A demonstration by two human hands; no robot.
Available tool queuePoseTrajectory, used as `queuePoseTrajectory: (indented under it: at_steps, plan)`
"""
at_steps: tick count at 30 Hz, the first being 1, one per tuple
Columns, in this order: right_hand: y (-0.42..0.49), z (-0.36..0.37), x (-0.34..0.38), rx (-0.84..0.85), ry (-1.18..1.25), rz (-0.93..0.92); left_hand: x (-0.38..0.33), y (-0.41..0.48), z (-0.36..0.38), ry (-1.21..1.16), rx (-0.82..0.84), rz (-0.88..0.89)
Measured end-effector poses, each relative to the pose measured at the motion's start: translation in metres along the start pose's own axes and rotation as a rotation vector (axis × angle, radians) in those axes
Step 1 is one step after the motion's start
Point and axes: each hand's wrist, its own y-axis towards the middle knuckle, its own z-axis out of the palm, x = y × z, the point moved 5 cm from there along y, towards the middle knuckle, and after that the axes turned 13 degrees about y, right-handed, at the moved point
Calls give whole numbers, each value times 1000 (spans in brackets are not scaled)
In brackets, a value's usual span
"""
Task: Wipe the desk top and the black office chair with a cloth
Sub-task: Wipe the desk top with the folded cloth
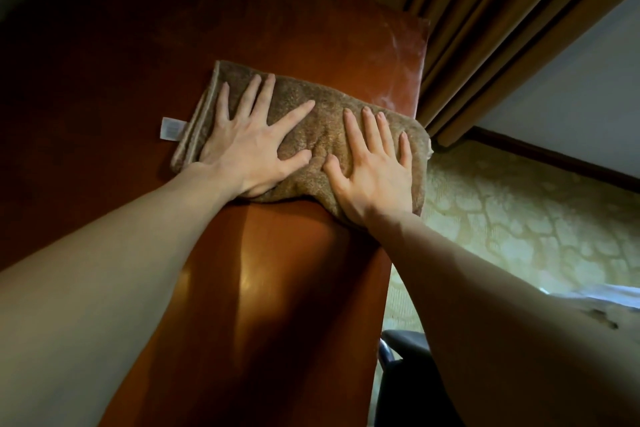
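surface: glossy wooden desk top (263, 288) | on it: folded brown cloth (311, 135)

Left hand (249, 152) beside right hand (375, 170) on the cloth (320, 128), cloth on the desk top (277, 288), curtain (485, 28) behind

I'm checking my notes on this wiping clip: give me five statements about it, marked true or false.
1. The left hand and the right hand both press flat on the cloth. True.
2. The cloth is bunched into a ball. False: it lies folded flat on the desk top.
3. A white tag sticks out at the cloth's left edge. True.
4. The right hand grips a spray bottle. False: its straight fingers hold nothing.
5. The black chair shows partly at lower right. True.
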Motion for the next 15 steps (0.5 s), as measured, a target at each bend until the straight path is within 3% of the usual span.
queuePoseTrajectory:
  at_steps: [15]
  plan:
    - [36, -4, -8, -8, 0, 28, 6, 44, 1, -8, 22, 27]
